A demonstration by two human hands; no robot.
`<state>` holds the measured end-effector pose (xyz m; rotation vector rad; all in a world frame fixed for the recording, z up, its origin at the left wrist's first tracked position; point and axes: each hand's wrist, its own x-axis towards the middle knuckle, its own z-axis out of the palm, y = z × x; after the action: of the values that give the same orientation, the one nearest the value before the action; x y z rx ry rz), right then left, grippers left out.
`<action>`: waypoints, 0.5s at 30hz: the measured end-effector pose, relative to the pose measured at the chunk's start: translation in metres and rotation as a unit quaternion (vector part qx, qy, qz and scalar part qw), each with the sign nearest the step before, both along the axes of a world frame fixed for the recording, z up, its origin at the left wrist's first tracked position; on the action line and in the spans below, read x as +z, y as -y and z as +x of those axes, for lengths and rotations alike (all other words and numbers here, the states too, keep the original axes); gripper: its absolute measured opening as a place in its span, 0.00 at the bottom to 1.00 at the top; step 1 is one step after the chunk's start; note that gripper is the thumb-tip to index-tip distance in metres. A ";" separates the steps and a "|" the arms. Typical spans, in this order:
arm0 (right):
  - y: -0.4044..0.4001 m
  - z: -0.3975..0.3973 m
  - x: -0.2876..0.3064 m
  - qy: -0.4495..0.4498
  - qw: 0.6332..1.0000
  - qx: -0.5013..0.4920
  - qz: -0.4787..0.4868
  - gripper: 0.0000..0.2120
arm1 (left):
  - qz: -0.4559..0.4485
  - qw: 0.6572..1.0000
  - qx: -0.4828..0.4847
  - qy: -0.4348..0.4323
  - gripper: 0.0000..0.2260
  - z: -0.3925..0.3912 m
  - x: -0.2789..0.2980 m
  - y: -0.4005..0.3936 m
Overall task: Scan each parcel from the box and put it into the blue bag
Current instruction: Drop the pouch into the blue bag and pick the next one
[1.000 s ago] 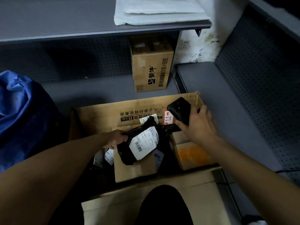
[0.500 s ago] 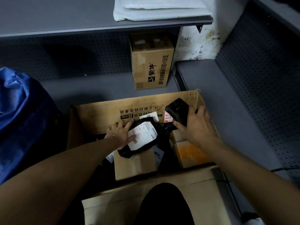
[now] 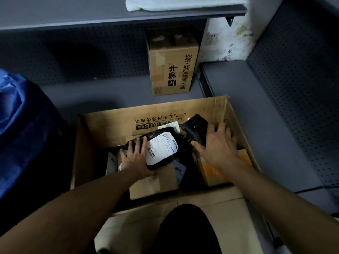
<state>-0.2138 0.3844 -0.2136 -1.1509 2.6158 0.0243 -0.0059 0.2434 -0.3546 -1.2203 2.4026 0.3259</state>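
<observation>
Left hand (image 3: 134,158) shifted, now flat on black parcel (image 3: 161,149), white label up; right hand (image 3: 216,145) grips scanner (image 3: 195,126).

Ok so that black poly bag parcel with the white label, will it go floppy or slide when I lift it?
Probably floppy: the black poly parcel looks wrinkled and bulges unevenly under the left hand, so its ends may sag. The plastic looks glossy, so likely a bit slippery. It seems light, resting tilted on the cardboard parcel.

Black parcel (image 3: 161,149) with white label, brown box (image 3: 236,114), blue bag (image 3: 23,114).
</observation>
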 end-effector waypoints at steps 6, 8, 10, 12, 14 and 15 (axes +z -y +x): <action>0.001 -0.001 -0.008 0.009 1.000 -0.005 -0.001 0.38 | 0.021 0.999 0.032 -0.013 0.68 0.010 -0.014 0.002; 0.002 -0.002 -0.010 0.011 1.000 -0.005 0.000 0.38 | 0.009 0.999 0.033 -0.018 0.67 0.008 -0.017 0.002; 0.003 -0.004 -0.013 0.009 1.000 -0.005 0.001 0.38 | -0.002 0.999 0.029 -0.021 0.66 0.006 -0.018 0.005; 0.002 -0.004 -0.015 0.008 1.000 -0.006 0.003 0.38 | -0.010 1.000 0.021 -0.020 0.66 0.005 -0.019 0.007; 0.003 -0.004 -0.016 0.010 1.000 -0.006 0.008 0.38 | -0.018 0.999 0.014 -0.024 0.65 0.004 -0.020 0.009; 0.003 -0.004 -0.017 0.012 1.000 -0.007 0.010 0.38 | -0.026 0.999 0.011 -0.027 0.65 0.004 -0.021 0.010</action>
<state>-0.2176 0.3813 -0.2311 -1.1195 2.5974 0.0328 -0.0021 0.2334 -0.3757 -1.2774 2.4580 0.3090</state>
